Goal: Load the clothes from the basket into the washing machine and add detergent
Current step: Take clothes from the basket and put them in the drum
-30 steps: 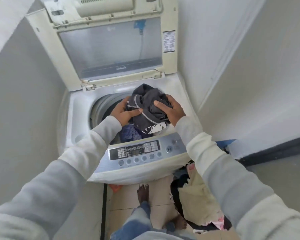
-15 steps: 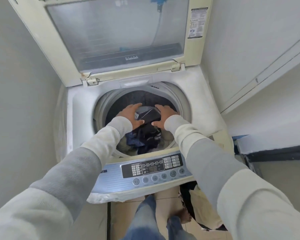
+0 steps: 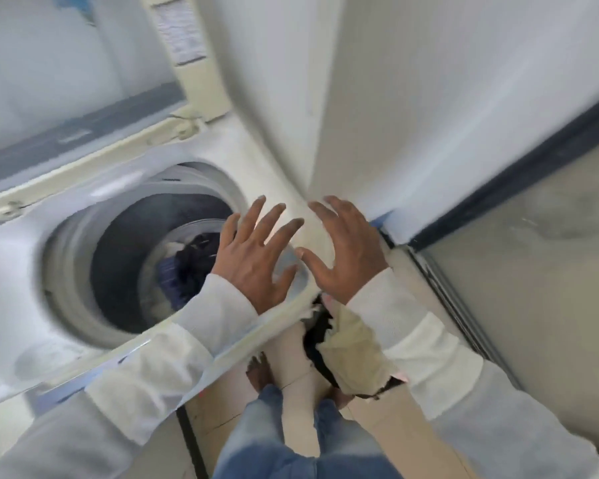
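Note:
The white top-loading washing machine (image 3: 21,271) stands at the left with its lid (image 3: 83,81) raised. Dark and blue clothes (image 3: 191,267) lie in its drum. My left hand (image 3: 253,257) hovers over the drum's right rim, fingers spread, holding nothing. My right hand (image 3: 343,250) is just to its right, over the machine's right front corner, also spread and empty. Below the hands, on the floor, the basket (image 3: 320,354) shows dark with a cream cloth (image 3: 357,350) and other clothes in it. The frame is motion-blurred.
A white wall (image 3: 429,98) closes in on the right of the machine, with a dark skirting strip (image 3: 498,188) along its base. My jeans-clad legs (image 3: 291,437) and a bare foot (image 3: 260,371) stand on beige floor tiles in front of the machine.
The dark garment I held over the drum has been dropped in. Both hands have come out of the drum empty and moved right, and the view has swung right toward the basket.

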